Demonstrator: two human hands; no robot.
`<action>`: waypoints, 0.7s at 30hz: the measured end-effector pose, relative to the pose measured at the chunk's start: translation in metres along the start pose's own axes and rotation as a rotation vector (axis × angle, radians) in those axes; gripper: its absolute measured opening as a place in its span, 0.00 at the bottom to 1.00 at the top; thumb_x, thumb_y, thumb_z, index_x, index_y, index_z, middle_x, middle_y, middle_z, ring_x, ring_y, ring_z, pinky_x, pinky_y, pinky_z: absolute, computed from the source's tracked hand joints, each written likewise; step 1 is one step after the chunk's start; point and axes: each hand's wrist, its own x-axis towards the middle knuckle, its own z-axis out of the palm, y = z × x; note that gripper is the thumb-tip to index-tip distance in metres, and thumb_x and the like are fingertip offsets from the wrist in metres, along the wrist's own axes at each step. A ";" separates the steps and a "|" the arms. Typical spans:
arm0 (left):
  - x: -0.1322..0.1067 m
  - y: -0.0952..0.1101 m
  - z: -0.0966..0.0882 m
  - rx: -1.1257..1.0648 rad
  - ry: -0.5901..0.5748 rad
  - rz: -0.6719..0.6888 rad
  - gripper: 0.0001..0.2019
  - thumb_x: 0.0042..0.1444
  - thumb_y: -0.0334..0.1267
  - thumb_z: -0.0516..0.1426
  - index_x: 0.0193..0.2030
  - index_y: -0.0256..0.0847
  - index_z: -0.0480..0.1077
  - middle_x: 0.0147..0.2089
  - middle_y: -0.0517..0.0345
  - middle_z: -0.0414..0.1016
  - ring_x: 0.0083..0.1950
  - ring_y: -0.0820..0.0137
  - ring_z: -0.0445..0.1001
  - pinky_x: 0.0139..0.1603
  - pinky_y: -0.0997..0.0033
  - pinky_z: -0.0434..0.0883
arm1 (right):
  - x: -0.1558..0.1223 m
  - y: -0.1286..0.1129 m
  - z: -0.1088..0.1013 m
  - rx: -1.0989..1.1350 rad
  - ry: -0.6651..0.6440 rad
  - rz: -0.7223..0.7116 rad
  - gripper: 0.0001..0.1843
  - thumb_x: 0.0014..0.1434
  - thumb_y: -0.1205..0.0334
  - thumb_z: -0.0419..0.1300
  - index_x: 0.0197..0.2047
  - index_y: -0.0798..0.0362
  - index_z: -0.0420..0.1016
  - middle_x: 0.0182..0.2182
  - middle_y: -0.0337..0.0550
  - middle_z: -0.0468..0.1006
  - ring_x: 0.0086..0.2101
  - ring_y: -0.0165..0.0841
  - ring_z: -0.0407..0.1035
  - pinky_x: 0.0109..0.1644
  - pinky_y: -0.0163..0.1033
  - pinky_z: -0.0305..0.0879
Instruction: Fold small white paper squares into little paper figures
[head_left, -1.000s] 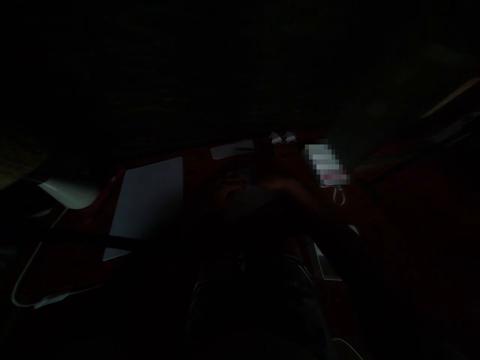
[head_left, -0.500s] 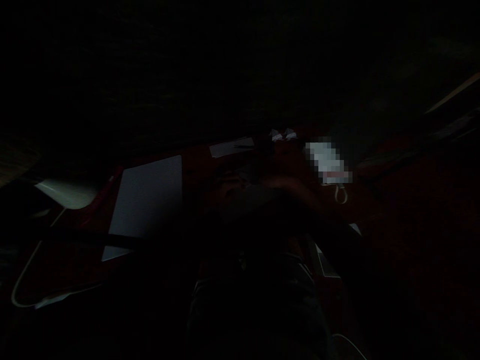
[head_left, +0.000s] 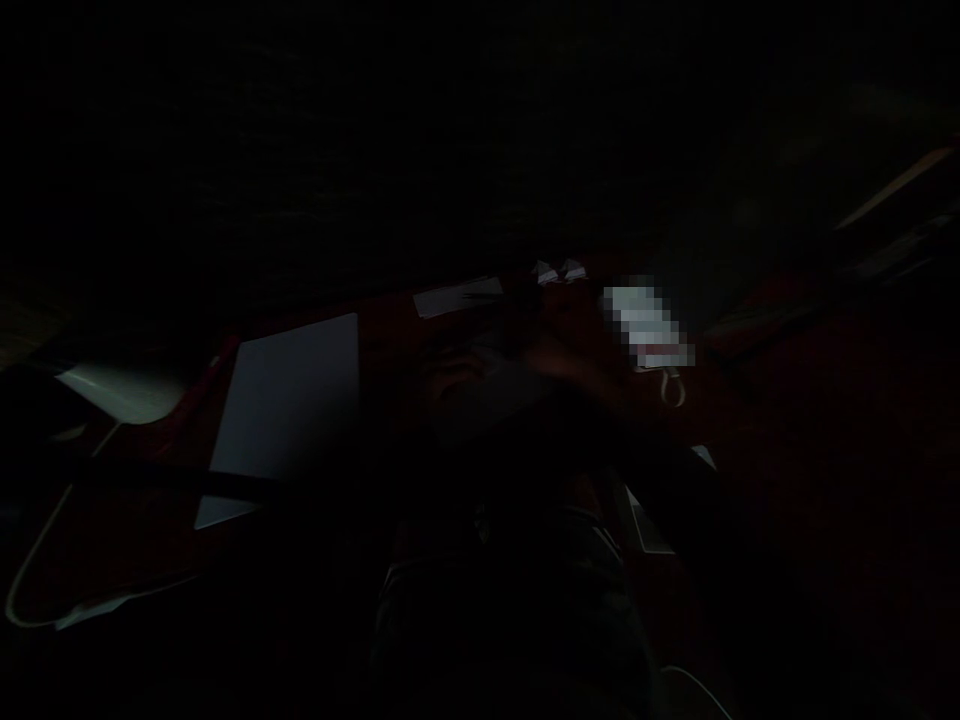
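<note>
Dimly, a grey sheet is seen on the red table, with the left hand on its left edge and the right hand at its top right; neither grip can be told. Since earlier, both hands appear slightly shifted.

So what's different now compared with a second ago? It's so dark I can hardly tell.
Very little. The right hand has edged a bit to the left over the dark sheet, and the left hand shows slightly more clearly at that sheet's edge. Whether either grip closed or opened is too dim to tell. The whole view slid a little left. The white sheet, small paper and cable lie unchanged on the red surface.
</note>
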 end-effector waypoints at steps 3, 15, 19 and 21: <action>-0.001 0.000 -0.001 -0.005 0.004 0.021 0.18 0.74 0.46 0.64 0.64 0.40 0.77 0.66 0.45 0.79 0.63 0.56 0.80 0.66 0.45 0.79 | 0.002 -0.006 -0.013 0.028 0.043 0.031 0.29 0.61 0.73 0.60 0.61 0.46 0.87 0.59 0.44 0.87 0.62 0.43 0.79 0.68 0.52 0.76; -0.007 -0.016 -0.004 0.023 0.043 0.081 0.25 0.65 0.26 0.54 0.65 0.45 0.80 0.69 0.50 0.81 0.71 0.57 0.78 0.76 0.50 0.72 | -0.008 -0.042 -0.023 -0.371 -0.054 0.135 0.18 0.65 0.73 0.64 0.50 0.49 0.92 0.53 0.47 0.90 0.53 0.44 0.84 0.61 0.46 0.78; -0.005 -0.014 -0.004 0.024 0.025 0.095 0.26 0.66 0.25 0.54 0.66 0.45 0.80 0.69 0.49 0.81 0.72 0.56 0.77 0.76 0.46 0.72 | -0.009 -0.042 -0.023 -0.344 -0.077 0.110 0.19 0.62 0.74 0.65 0.50 0.48 0.92 0.51 0.45 0.91 0.50 0.42 0.85 0.58 0.43 0.78; -0.005 -0.013 -0.004 0.040 0.016 0.108 0.27 0.65 0.24 0.55 0.67 0.44 0.79 0.71 0.48 0.79 0.73 0.54 0.76 0.78 0.44 0.70 | -0.009 -0.039 -0.022 -0.338 -0.072 0.106 0.18 0.62 0.73 0.65 0.49 0.49 0.92 0.50 0.45 0.91 0.49 0.42 0.85 0.57 0.43 0.79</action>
